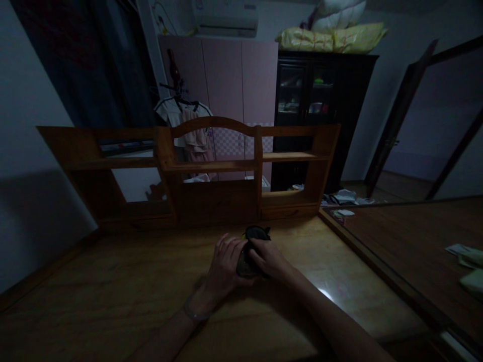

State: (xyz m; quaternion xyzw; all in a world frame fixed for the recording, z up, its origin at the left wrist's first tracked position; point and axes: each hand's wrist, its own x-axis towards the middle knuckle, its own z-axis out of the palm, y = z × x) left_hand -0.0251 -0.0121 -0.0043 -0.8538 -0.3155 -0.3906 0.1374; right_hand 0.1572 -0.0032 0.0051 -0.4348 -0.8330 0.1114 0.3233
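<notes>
A small, dark, pouch-like object (246, 265) with a black rounded upper part and a speck of yellow-green is between my hands, low over the wooden surface (151, 281). My left hand (225, 259), with a band on the wrist, wraps round its left side, fingers curled over the top. From the right, my right hand (270, 257) has its fingers bent onto the object's middle, with the fingertips partly hidden against it. The dim light leaves its exact kind unclear.
A wooden shelf unit (215, 166) stands along the far edge of the surface. A raised wooden edge (362, 251) runs down the right side, with cloths (471, 256) beyond it. Farther back are a pink wardrobe (226, 80), a dark cabinet (328, 90) and hanging clothes (188, 120).
</notes>
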